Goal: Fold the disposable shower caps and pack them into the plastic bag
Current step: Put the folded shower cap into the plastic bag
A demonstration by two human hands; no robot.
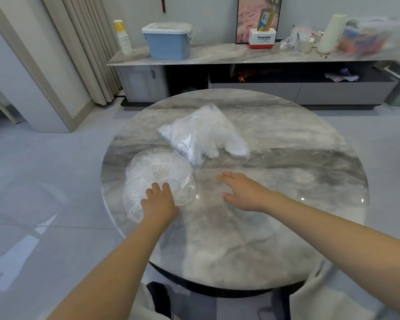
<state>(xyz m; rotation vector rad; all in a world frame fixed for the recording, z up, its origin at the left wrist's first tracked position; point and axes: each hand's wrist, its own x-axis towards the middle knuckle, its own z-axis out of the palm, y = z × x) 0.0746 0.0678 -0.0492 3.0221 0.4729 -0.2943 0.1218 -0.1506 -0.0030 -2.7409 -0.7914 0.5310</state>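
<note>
Early in the work, by the look of it: the folding of one cap about to begin. On the left part of the round marble table (286, 239), near the edge, an opened-out shower cap (158, 172), clear and crinkled, lying flat as a rough disc. Left hand (159, 202) resting on the near side of this cap, fingers (156, 188) slightly bent and a little apart, pressing or touching the film; hard to tell whether any film pinched under them. Right hand (243, 192) hovering just above or lightly on the bare marble, well to the right of the cap, fingers (224, 175) straight and close together, holding nothing. Behind both hands, nearer the middle of the table, the plastic bag (203, 135), partly filled with white folded material, its near corner touching or just beside the far rim of the cap; mouth of the bag not clear to see.

Probably needed next: bring the right hand over to the cap, take the opposite rim, lay one half upon the other. Thin film, likely to slide and spring open, so a flat press after each fold. Only afterwards the packing into the bag.
</note>
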